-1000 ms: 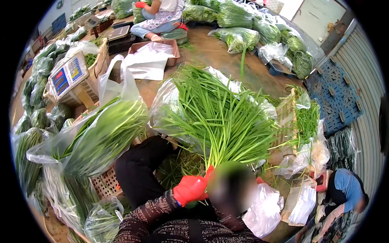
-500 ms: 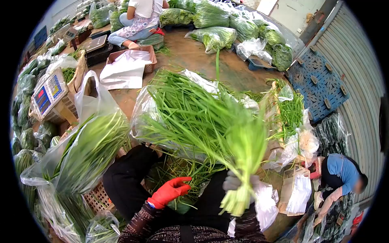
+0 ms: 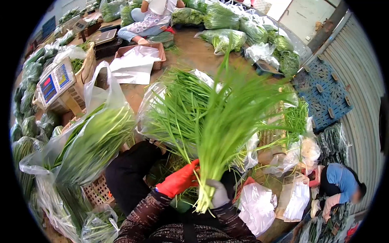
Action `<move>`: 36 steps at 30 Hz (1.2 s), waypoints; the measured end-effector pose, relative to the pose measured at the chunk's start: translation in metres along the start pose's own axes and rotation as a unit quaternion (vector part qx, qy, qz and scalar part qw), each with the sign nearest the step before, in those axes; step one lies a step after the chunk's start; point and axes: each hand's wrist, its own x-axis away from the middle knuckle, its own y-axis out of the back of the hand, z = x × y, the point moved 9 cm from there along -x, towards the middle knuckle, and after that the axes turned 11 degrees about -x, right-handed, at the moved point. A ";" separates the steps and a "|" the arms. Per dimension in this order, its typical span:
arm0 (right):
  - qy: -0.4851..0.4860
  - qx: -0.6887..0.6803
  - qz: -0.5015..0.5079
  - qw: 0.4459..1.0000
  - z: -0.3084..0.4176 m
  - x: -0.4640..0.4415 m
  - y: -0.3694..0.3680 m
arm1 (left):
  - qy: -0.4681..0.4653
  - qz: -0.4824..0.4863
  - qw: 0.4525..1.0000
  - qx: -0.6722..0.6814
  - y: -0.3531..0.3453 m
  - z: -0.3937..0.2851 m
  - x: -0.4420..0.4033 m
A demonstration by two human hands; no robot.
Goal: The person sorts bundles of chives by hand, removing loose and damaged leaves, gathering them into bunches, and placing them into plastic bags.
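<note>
A large bunch of long green leafy stalks (image 3: 221, 137) stands fanned out in front of my body, its pale cut ends pointing down toward my lap. My right hand (image 3: 218, 193), in a grey glove, is wrapped round the lower stems. Against the left side of the same stems is my left hand (image 3: 180, 180), in a red glove, its fingers partly hidden by the stalks. Behind the bunch, more green stalks (image 3: 178, 105) lie in an opened clear plastic bag.
Filled clear bags (image 3: 95, 146) and a scale (image 3: 56, 81) are on the left. A brown crate with white bags (image 3: 161, 56) stands ahead. One person (image 3: 150, 20) sits at the back; another person (image 3: 342, 182) bends at the right, near a blue pallet (image 3: 322, 91).
The bunch in my right hand has moved left and now stands more upright, its tops spread. My left hand has come over to its stems. The view has shifted slightly.
</note>
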 end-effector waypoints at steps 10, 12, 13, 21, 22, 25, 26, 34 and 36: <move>-0.069 -0.198 0.052 0.976 -0.037 -0.007 0.014 | -0.098 -0.074 0.767 -0.630 -0.010 -0.020 -0.008; -0.118 -0.174 0.062 0.976 -0.052 -0.007 0.016 | -0.018 -0.089 0.581 -0.809 -0.022 -0.024 -0.001; -0.104 -0.145 -0.002 0.984 -0.052 -0.004 0.019 | -0.050 -0.075 0.563 -0.821 -0.030 -0.030 0.000; -0.059 -0.178 0.100 0.977 -0.011 -0.009 0.005 | -0.190 0.011 0.779 -0.597 -0.035 -0.063 0.034; -0.069 -0.147 0.113 0.980 -0.002 -0.011 -0.007 | -0.176 0.005 0.815 -0.552 -0.034 -0.076 0.044; -0.081 -0.281 0.234 0.927 0.019 0.015 -0.116 | -0.228 -0.070 0.822 -0.518 -0.014 -0.097 0.095; -0.075 -0.256 0.298 0.917 0.033 0.014 -0.132 | -0.231 -0.099 0.816 -0.520 -0.011 -0.107 0.114; 0.042 -0.048 0.521 0.851 0.058 0.028 -0.324 | -0.336 -0.557 0.298 -0.699 -0.010 -0.270 0.340; 0.082 -0.030 0.459 0.884 0.047 0.029 -0.381 | -0.222 -0.591 0.255 -0.733 0.020 -0.294 0.358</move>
